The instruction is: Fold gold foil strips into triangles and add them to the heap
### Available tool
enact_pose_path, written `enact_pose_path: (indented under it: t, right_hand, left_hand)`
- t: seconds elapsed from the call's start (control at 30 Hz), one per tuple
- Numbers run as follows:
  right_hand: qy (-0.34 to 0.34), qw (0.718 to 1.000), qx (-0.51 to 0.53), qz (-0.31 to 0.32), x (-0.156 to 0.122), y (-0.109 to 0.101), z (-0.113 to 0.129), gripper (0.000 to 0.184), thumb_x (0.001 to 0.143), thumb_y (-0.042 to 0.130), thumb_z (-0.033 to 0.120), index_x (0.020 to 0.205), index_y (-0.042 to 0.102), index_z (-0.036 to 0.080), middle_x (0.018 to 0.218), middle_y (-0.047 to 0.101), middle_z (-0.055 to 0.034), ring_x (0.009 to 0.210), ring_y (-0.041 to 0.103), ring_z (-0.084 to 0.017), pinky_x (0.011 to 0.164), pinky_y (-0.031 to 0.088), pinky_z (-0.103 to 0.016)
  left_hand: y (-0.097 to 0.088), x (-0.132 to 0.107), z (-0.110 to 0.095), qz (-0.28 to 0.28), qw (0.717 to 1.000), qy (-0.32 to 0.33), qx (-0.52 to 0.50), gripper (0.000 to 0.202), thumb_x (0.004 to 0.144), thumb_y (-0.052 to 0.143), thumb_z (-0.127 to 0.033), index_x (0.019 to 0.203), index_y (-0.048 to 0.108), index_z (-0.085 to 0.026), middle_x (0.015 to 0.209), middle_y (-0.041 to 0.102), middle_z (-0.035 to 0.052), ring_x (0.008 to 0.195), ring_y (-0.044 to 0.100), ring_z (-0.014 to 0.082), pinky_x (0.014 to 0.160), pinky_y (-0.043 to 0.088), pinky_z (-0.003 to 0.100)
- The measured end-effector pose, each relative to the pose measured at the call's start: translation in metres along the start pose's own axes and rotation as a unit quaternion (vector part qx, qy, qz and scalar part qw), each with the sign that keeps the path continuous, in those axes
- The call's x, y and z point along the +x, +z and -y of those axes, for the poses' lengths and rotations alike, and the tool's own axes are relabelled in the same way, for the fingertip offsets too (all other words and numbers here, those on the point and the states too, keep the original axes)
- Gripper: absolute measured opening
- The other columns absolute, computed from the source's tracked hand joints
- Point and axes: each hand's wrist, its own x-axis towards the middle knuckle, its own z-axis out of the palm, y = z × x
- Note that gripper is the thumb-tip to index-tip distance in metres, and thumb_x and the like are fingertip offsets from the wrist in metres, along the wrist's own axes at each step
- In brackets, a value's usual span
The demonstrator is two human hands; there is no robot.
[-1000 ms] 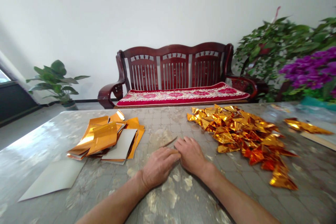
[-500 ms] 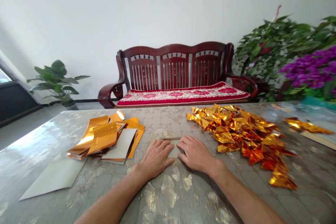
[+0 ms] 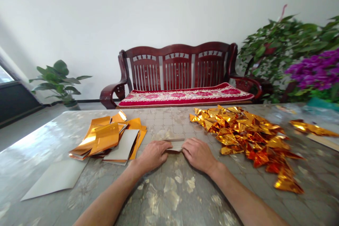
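Note:
My left hand [image 3: 152,155] and my right hand [image 3: 198,153] rest on the table [image 3: 174,197] side by side, knuckles up. Between them lies a small sheet of paper [image 3: 177,144], white side up, with a thin gold edge along its far side. The fingers of both hands are curled onto the sheet's two ends and pinch it. A stack of flat gold and white sheets [image 3: 109,139] lies to the left of my left hand. A pile of folded gold foil pieces [image 3: 246,134] lies to the right of my right hand.
One white sheet [image 3: 54,180] lies alone near the table's left front. More gold foil [image 3: 312,129] sits at the far right edge. Behind the table stand a dark red wooden bench [image 3: 180,77] with a red cushion, and plants on both sides.
Both hands moved apart from a touching pose, pressed flat on the sheet, then curled their fingers onto its ends. The sheet's lifted edge now lies lower.

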Motion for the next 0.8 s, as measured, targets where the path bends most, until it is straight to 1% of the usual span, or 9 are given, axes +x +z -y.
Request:
enact_pose_path:
  t: [0.07, 0.13, 0.2, 0.3, 0.37, 0.4, 0.5, 0.63, 0.8]
  right_hand:
    - [0.01, 1.0, 0.025, -0.009, -0.001, -0.002, -0.001, 0.013, 0.092, 0.057, 0.027, 0.098, 0.066, 0.021, 0.097, 0.069, -0.005, 0.095, 0.059, -0.021, 0.084, 0.039, -0.032]
    - [0.027, 0.998, 0.045, -0.017, -0.002, -0.004, 0.0, 0.023, 0.086, 0.065, 0.033, 0.106, 0.064, 0.022, 0.101, 0.069, -0.0051, 0.098, 0.059, -0.022, 0.085, 0.039, -0.033]
    - [0.049, 0.997, 0.061, -0.024, -0.002, -0.006, 0.0, 0.031, 0.082, 0.069, 0.038, 0.108, 0.062, 0.022, 0.101, 0.069, -0.0045, 0.096, 0.06, -0.023, 0.084, 0.038, -0.032]
    - [0.072, 0.994, 0.08, -0.035, 0.0, -0.006, 0.001, 0.03, 0.083, 0.069, 0.041, 0.105, 0.061, 0.023, 0.097, 0.069, -0.0025, 0.092, 0.06, -0.021, 0.082, 0.038, -0.031]
    - [0.084, 0.993, 0.074, -0.041, 0.003, -0.003, 0.0, 0.018, 0.091, 0.06, 0.038, 0.099, 0.063, 0.023, 0.092, 0.069, -0.0021, 0.089, 0.061, -0.02, 0.08, 0.037, -0.03]
    - [0.093, 0.993, 0.066, -0.043, 0.005, -0.001, 0.0, 0.018, 0.095, 0.053, 0.036, 0.095, 0.064, 0.022, 0.089, 0.069, -0.0024, 0.088, 0.061, -0.019, 0.078, 0.036, -0.03]
    - [0.134, 0.989, 0.045, -0.047, 0.009, 0.005, 0.0, 0.032, 0.101, 0.041, 0.033, 0.085, 0.066, 0.022, 0.081, 0.067, -0.0031, 0.083, 0.061, -0.018, 0.072, 0.035, -0.028]
    - [0.172, 0.983, 0.041, -0.056, 0.014, 0.008, 0.003, 0.027, 0.098, 0.047, 0.03, 0.081, 0.067, 0.023, 0.08, 0.069, -0.0023, 0.082, 0.061, -0.017, 0.068, 0.033, -0.027]
    - [0.189, 0.979, 0.023, -0.068, 0.018, 0.01, 0.007, 0.02, 0.091, 0.054, 0.022, 0.076, 0.066, 0.022, 0.077, 0.069, -0.0016, 0.079, 0.06, -0.016, 0.065, 0.03, -0.027]
  left_hand:
    - [0.005, 0.001, 0.001, -0.019, 1.0, -0.008, -0.014, 0.027, 0.094, 0.048, -0.023, 0.113, 0.067, -0.024, 0.119, 0.07, 0.0032, 0.109, 0.064, 0.0199, 0.099, 0.047, 0.032]
    - [0.009, 0.002, 0.001, -0.042, 0.999, -0.013, -0.026, 0.027, 0.099, 0.045, -0.03, 0.11, 0.069, -0.024, 0.118, 0.071, 0.0025, 0.109, 0.064, 0.0188, 0.099, 0.046, 0.031]
    - [0.013, 0.003, -0.001, -0.062, 0.997, -0.024, -0.031, 0.028, 0.1, 0.044, -0.032, 0.106, 0.07, -0.024, 0.114, 0.072, 0.0019, 0.107, 0.064, 0.018, 0.097, 0.046, 0.029]
    - [0.013, 0.006, -0.005, -0.073, 0.996, -0.048, -0.026, 0.027, 0.1, 0.046, -0.032, 0.098, 0.071, -0.024, 0.105, 0.073, 0.0014, 0.102, 0.065, 0.018, 0.091, 0.047, 0.028]
    - [0.011, 0.008, -0.008, -0.072, 0.995, -0.061, -0.019, 0.027, 0.099, 0.048, -0.033, 0.091, 0.071, -0.023, 0.097, 0.074, 0.0015, 0.096, 0.065, 0.0184, 0.088, 0.046, 0.027]
    - [0.011, 0.009, -0.009, -0.072, 0.995, -0.065, -0.015, 0.028, 0.099, 0.048, -0.034, 0.087, 0.071, -0.022, 0.093, 0.074, 0.0017, 0.094, 0.065, 0.0185, 0.087, 0.045, 0.027]
    - [0.009, 0.009, -0.013, -0.079, 0.994, -0.076, -0.009, 0.033, 0.1, 0.045, -0.033, 0.08, 0.069, -0.021, 0.084, 0.072, 0.0021, 0.088, 0.065, 0.0182, 0.083, 0.044, 0.027]
    - [0.012, 0.008, -0.012, -0.103, 0.986, -0.127, -0.015, 0.035, 0.1, 0.043, -0.029, 0.078, 0.069, -0.02, 0.084, 0.073, 0.0024, 0.084, 0.065, 0.0172, 0.079, 0.042, 0.027]
    - [0.015, 0.007, -0.006, -0.125, 0.968, -0.218, -0.008, 0.028, 0.095, 0.052, -0.031, 0.08, 0.073, -0.022, 0.085, 0.074, 0.0018, 0.085, 0.065, 0.0177, 0.075, 0.039, 0.027]
